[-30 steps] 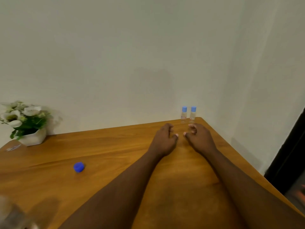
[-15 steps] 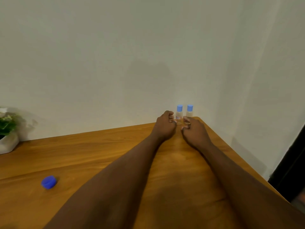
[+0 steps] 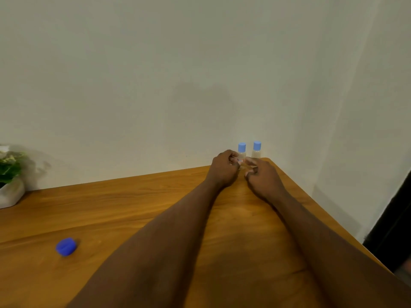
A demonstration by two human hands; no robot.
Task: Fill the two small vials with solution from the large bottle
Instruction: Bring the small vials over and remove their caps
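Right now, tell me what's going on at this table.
A person works at the far corner of the wooden table, where two blue-capped vials stand. The left hand grips the left vial; the right hand is curled beside it, before the right vial, grip unclear. A loose blue cap lies nearer.

There is only one camera, worn on the person's head, and it looks forward and a bit down along both bare arms toward the far right corner of the brown wooden table (image 3: 133, 201). The arms are very near and fill the bottom, while the left hand (image 3: 223, 172), the right hand (image 3: 263, 181) and the left small clear vial with a light blue cap (image 3: 241, 152) sit far off by the plain pale wall (image 3: 155, 74). The view is wide, reaching a white pot of green leaves (image 3: 11, 192) at the left edge.
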